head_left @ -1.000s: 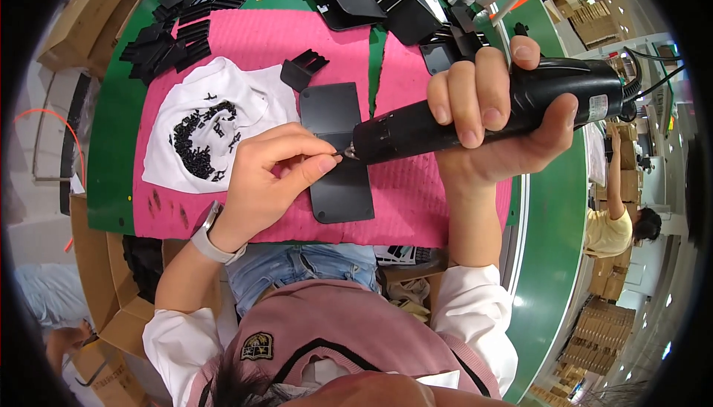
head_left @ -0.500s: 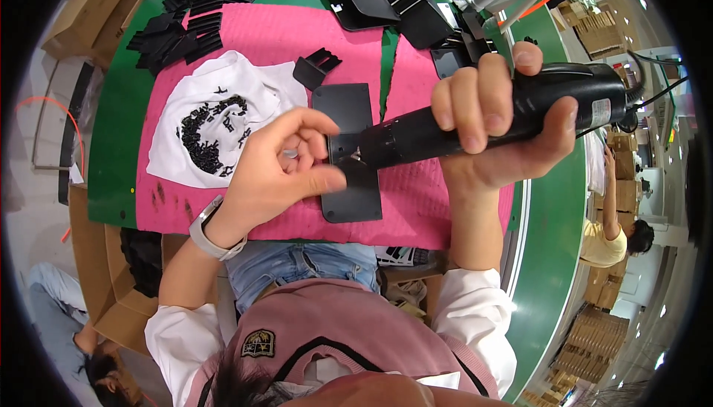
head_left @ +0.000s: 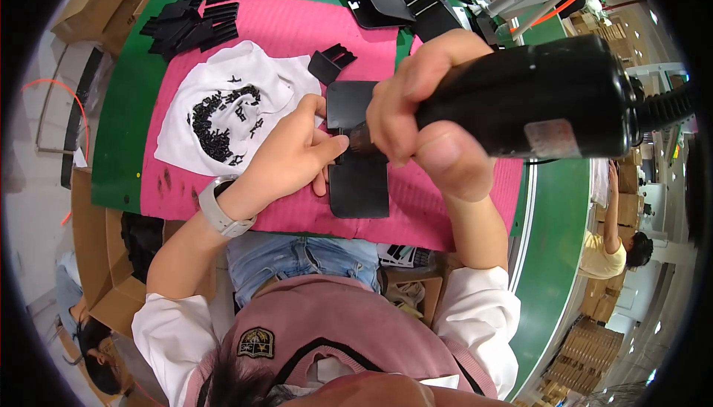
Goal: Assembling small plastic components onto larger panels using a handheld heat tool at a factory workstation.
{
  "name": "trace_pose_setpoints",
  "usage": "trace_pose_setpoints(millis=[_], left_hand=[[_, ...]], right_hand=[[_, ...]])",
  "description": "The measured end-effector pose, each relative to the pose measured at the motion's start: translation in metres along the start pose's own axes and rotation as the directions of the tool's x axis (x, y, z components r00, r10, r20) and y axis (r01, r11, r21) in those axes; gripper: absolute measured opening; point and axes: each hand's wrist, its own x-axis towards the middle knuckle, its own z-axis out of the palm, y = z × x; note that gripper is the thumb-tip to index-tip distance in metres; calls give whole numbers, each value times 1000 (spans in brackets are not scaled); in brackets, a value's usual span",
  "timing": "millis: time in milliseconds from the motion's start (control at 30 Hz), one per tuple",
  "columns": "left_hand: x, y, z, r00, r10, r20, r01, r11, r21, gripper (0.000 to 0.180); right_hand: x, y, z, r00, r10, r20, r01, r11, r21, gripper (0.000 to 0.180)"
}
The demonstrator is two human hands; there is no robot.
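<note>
Your driver (head_left: 520, 84), right of centre, has a smooth, glossy black body like plastic. The black plate (head_left: 359, 191) at centre looks smooth and satin, plastic or metal unclear. Your pink mat (head_left: 327, 28) is matt and ribbed, your white cloth (head_left: 278, 80) at left creased, the lower-left box (head_left: 100, 243) dull cardboard.

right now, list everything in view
Workbench: one, green, centre
Mat: count unclear, pink, on workbench
Cloth: one, white, mat's left
Small fasteners: many, black, on cloth
Pronged piece: one, black, beside cloth
Flat plate: one, black, on mat
Power screwdriver: one, black, nose over plate
Piled parts: many, black, far side
Cardboard boxes: several, brown, both sides
Cords: at least two, orange, both sides
Co-workers: two, yellow-clad right, blue-clad left
Wristband: one, pale, left wrist
Left hand: one, bare, at plate
Right hand: one, bare, around screwdriver
</note>
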Motion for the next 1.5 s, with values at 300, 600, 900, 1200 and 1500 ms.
trace_pose_setpoints(millis=[300, 600, 900, 1200, 1500], left_hand=[[3, -6, 0, 1000, -15, -21, 16, 999, 35, 25], [3, -3, 4, 999, -2, -43, 5, 996, 85, 25], [-9, -4, 8, 979, 162, -128, -101, 918, 384, 53], [-33, -19, 44, 775, 560, -294, -447, 814, 371, 50], [-75, 13, 29, 328, 940, 99, -406, 45, 913, 22]], right_hand=[[3, -1, 3, 998, 45, 32, -47, 998, 44, 36], [2, -8, 5, 988, 146, 47, -148, 988, 34, 35], [-21, -18, -25, 996, -89, -23, 90, 994, 63, 51], [-147, -33, -136, 824, -30, -566, -516, 375, -770, 55], [-21, -44, 42, 807, 344, 479, 562, -201, -802, 48]])
